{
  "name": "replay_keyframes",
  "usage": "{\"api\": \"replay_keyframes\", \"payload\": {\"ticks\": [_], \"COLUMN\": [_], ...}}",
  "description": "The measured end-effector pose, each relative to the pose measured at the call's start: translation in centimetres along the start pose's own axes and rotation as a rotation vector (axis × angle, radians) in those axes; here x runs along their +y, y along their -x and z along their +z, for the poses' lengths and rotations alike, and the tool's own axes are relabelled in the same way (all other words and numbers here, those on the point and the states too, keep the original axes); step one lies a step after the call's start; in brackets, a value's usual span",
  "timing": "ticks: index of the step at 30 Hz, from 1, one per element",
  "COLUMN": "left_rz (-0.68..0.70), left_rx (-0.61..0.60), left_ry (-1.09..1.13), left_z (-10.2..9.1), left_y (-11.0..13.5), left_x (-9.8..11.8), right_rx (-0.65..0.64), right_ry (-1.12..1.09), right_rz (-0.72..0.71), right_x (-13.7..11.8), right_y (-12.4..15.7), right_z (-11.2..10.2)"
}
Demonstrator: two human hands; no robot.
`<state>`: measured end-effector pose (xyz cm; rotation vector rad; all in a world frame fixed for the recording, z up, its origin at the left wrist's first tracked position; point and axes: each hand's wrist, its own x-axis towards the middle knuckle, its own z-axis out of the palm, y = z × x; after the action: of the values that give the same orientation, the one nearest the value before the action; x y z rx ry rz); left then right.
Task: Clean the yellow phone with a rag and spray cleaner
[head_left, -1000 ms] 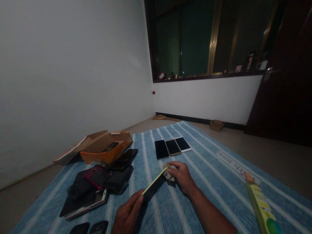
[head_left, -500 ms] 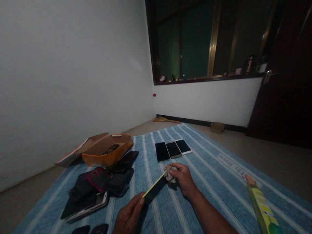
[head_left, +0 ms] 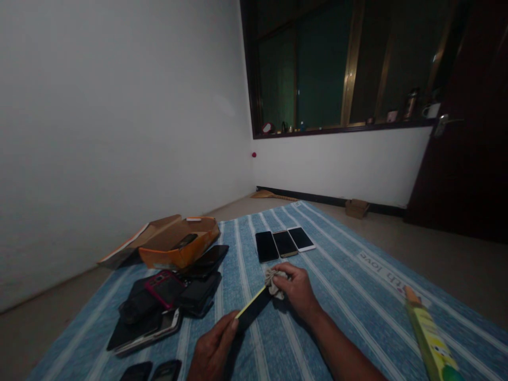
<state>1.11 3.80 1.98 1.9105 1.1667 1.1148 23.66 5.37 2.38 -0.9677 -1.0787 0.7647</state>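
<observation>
My left hand (head_left: 214, 344) grips the near end of a dark phone (head_left: 254, 309), which is tilted on edge with a thin yellow-green side showing along its top. In my right hand (head_left: 298, 290) a crumpled greyish cloth (head_left: 274, 283) is pinched, pressed against the phone's far end. Beyond my hands three phones lie side by side, screens dark: a black phone (head_left: 266, 247), a gold-edged phone (head_left: 284, 244) and a white phone (head_left: 301, 239). What the phone's hidden face looks like cannot be seen.
At left, an open orange cardboard box (head_left: 170, 259) stands beside a pile of dark phones (head_left: 198, 293), one with a pink-edged case (head_left: 162, 288). A yellow-green bottle (head_left: 431, 338) lies at right on the blue striped cloth (head_left: 337, 296). Two small dark phones (head_left: 166, 370) lie at the bottom edge.
The cloth in my right hand has shifted slightly left along the phone's edge. The whole view has moved a little, so the scene sits slightly further right.
</observation>
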Motion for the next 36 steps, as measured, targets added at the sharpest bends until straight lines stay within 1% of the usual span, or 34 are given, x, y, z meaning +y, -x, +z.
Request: {"api": "replay_keyframes", "payload": {"ticks": [2, 5, 8, 13, 16, 24, 36], "left_rz": [0.008, 0.013, 0.017, 0.031, 0.033, 0.031, 0.026], "left_rx": [-0.012, -0.025, -0.023, -0.015, -0.017, -0.022, -0.037], "left_ry": [0.003, -0.013, -0.023, 0.01, 0.013, 0.021, 0.038], "left_z": [0.0, 0.0, 0.0, 0.1, 0.1, 0.2, 0.2], "left_y": [0.0, 0.0, 0.0, -0.1, 0.0, 0.2, 0.1], "left_x": [0.0, -0.2, -0.6, -0.4, 0.0, 0.5, 0.2], "right_rx": [-0.046, -0.15, -0.228, -0.347, -0.373, -0.368, -0.407], "right_ry": [0.137, 0.285, 0.398, 0.48, 0.512, 0.536, 0.51], "right_rz": [-0.136, -0.266, -0.342, -0.431, -0.447, -0.437, -0.481], "right_x": [-0.2, -0.1, 0.3, 0.1, -0.2, -0.5, -0.6], "right_y": [0.2, 0.9, 1.9, 3.4, 3.7, 3.8, 4.5], "right_z": [0.5, 1.6, 2.8, 4.2, 4.5, 4.3, 5.0]}}
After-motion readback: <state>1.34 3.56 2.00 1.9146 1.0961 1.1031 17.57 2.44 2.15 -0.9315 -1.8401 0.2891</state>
